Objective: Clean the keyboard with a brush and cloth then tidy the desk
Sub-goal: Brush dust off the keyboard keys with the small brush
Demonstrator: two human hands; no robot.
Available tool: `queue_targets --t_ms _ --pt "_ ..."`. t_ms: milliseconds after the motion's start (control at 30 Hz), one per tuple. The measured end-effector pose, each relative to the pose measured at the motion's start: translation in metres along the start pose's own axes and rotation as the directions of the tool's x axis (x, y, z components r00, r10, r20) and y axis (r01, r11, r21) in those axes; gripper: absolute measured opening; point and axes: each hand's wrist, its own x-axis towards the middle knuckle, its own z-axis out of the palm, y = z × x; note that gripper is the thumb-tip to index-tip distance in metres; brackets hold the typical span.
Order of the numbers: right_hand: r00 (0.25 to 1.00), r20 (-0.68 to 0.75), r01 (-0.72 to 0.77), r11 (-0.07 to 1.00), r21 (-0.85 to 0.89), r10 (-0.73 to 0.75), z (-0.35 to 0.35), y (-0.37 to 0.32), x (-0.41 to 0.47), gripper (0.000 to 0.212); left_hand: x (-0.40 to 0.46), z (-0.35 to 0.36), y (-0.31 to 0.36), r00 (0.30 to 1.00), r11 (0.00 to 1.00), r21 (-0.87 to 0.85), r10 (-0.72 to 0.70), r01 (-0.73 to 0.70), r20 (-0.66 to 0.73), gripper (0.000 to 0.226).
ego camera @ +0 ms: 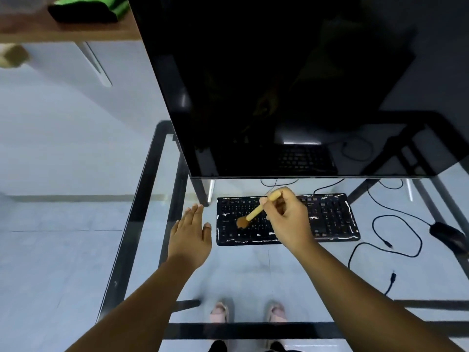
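Wooden brush pinched in the right grip, bristles on the black keyboard; left grip spread flat beside it.

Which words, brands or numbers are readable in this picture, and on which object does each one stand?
No text can be read.
Keyboard: key legends show only as pale specks, too small and blurred.
Monitor: dark screen, no logo or text visible.
Mouse: no marking visible.

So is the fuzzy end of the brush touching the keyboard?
Touching. In the head view, the brush bristles press down on the keyboard keys on its left part, with no gap visible, while the right hand grips the handle.
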Motion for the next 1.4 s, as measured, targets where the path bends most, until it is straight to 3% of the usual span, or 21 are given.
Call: queue_targets --t_ms 200,433,633,767,933,1000,1067,1200,1300,1400 --pt "0.995 -0.050 -0.075 0.986 0.151 0.083 0.025 0.013 0.007 0.016 0.013 0.019 -0.016 0.985 0.999 0.043 0.003 -0.011 0.173 0.058" --pt "0.993 -0.042 -0.107 0.987 0.121 0.112 0.057 0.028 0.011 0.018 0.019 0.036 -0.034 0.963 0.991 0.114 0.033 -0.066 0.267 0.061" --pt "0.999 -0.013 -0.048 0.998 -0.042 0.047 0.078 0.042 0.012 0.011 0.020 0.046 -0.041 0.966 0.985 0.141 0.060 -0.098 0.253 0.063" --pt "0.991 -0.130 0.014 0.991 -0.130 -0.031 0.086 0.044 0.011 0.010 0.019 0.047 -0.046 0.969 0.979 0.158 0.089 -0.127 0.230 0.063" --pt "0.988 -0.031 0.141 0.970 -0.198 -0.150 0.099 0.045 0.008 0.007 0.019 0.044 -0.048 0.965 0.975 0.162 0.112 -0.153 0.235 0.062" --pt "0.982 -0.116 0.117 0.960 -0.256 -0.151 0.096 0.051 0.009 0.010 0.019 0.043 -0.049 0.964 0.975 0.156 0.118 -0.158 0.238 0.062" --pt "0.975 -0.174 0.096 0.969 -0.229 -0.138 0.092 0.051 0.009 0.011 0.019 0.043 -0.050 0.964 0.975 0.159 0.113 -0.154 0.242 0.062" --pt "0.992 -0.020 0.116 0.973 -0.201 -0.123 0.089 0.052 0.006 0.009 0.019 0.044 -0.050 0.964 0.975 0.163 0.110 -0.152 0.241 0.062" --pt "0.979 -0.172 0.069 0.973 -0.221 -0.109 0.085 0.056 0.003 0.014 0.019 0.045 -0.050 0.965 0.974 0.168 0.106 -0.149 0.239 0.062" --pt "0.987 -0.128 0.074 0.978 -0.195 -0.101 0.084 0.057 0.002 0.013 0.018 0.047 -0.048 0.969 0.978 0.159 0.093 -0.132 0.230 0.062"
